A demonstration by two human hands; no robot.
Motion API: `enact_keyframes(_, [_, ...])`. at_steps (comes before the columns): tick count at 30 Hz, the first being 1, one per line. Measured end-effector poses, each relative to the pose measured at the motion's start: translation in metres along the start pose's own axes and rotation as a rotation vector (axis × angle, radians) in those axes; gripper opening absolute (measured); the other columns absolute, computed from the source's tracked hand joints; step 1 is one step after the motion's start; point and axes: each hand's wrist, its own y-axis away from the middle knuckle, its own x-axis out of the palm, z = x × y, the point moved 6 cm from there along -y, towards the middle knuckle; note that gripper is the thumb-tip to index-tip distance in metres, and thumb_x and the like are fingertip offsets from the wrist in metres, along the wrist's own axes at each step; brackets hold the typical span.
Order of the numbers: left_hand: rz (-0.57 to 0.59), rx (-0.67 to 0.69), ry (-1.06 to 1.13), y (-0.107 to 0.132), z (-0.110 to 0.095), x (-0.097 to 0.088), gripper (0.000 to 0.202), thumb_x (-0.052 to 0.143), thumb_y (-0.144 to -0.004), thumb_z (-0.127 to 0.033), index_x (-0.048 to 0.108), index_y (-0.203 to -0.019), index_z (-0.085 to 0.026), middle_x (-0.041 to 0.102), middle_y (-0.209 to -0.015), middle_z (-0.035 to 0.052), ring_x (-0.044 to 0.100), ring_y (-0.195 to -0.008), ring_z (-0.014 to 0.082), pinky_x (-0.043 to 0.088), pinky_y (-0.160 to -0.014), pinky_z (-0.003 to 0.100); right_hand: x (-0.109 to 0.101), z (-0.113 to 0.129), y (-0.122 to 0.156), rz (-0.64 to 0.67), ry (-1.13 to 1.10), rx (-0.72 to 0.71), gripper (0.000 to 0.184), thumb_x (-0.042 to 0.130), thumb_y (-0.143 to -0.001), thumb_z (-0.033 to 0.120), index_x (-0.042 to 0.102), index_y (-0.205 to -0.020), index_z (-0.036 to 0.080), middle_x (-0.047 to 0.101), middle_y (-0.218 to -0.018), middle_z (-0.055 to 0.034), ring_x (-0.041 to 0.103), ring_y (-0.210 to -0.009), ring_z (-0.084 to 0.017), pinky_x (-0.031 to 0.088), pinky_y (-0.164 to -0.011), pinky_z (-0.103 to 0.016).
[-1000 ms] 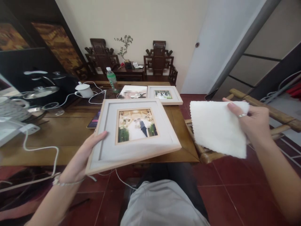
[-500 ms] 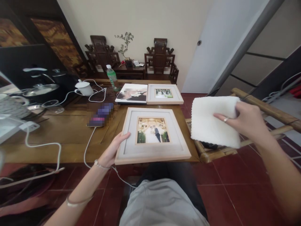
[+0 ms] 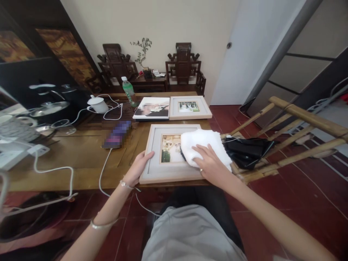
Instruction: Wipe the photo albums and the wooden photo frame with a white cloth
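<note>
A pale wooden picture frame with a wedding photo lies at the front edge of the wooden table. My left hand grips its left side, thumb on top and fingers hidden beneath. Over the right part of the frame, my right hand presses a folded white cloth with its fingers spread on top. The cloth covers the right part of the photo and hangs past the frame's right side.
Behind lie a second picture frame and a white-edged photo album or panel. A green-labelled bottle, a lidded white cup and a charging phone stand or lie leftward. A bamboo chair holding a black bag is at right.
My right hand has brought the cloth from the right, above the chair, onto the photo frame. The frame, held by my left hand, has shifted and turned slightly.
</note>
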Motion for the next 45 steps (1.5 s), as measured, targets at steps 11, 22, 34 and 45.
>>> enact_keyframes(11, [-0.233, 0.516, -0.669, -0.038, -0.031, -0.006, 0.042, 0.066, -0.078, -0.034, 0.067, -0.114, -0.013, 0.069, -0.111, 0.0160, 0.062, -0.114, 0.0351, 0.044, -0.106, 0.046, 0.019, -0.036, -0.039, 0.101, -0.096, 0.091, 0.069, 0.043, -0.064, -0.012, 0.062, -0.126, 0.010, 0.040, -0.157, -0.0214, 0.024, -0.150, -0.040, 0.020, -0.115, -0.073])
enact_keyframes(22, [0.170, 0.981, -0.984, -0.070, -0.036, 0.029, 0.057, 0.041, -0.077, -0.002, 0.060, -0.130, -0.013, 0.051, -0.147, 0.0142, 0.039, -0.143, 0.0263, 0.028, -0.123, 0.052, 0.020, -0.052, -0.042, 0.008, -0.144, 0.105, 0.067, 0.038, -0.065, -0.012, 0.061, -0.124, 0.011, 0.043, -0.155, -0.0216, 0.028, -0.150, -0.034, 0.021, -0.117, -0.069])
enact_keyframes(34, [0.101, 1.008, -0.987, -0.094, -0.034, 0.027, 0.056, 0.041, -0.078, -0.001, 0.060, -0.129, -0.010, 0.058, -0.142, 0.0159, 0.044, -0.142, 0.0273, 0.031, -0.123, 0.051, 0.027, -0.063, -0.053, -0.014, -0.110, 0.117, 0.068, 0.040, -0.066, -0.010, 0.060, -0.128, 0.009, 0.044, -0.154, -0.0225, 0.029, -0.150, -0.033, 0.020, -0.120, -0.064])
enact_keyframes(45, [0.099, 0.991, -1.001, -0.094, -0.031, 0.029, 0.042, 0.041, -0.095, -0.022, 0.060, -0.131, -0.012, 0.053, -0.148, 0.0154, 0.041, -0.145, 0.0276, 0.034, -0.121, 0.050, 0.009, -0.060, -0.099, -0.174, 0.059, 0.205, 0.058, 0.039, -0.076, -0.008, 0.058, -0.129, 0.006, 0.045, -0.151, -0.0261, 0.021, -0.153, -0.031, 0.021, -0.122, -0.057])
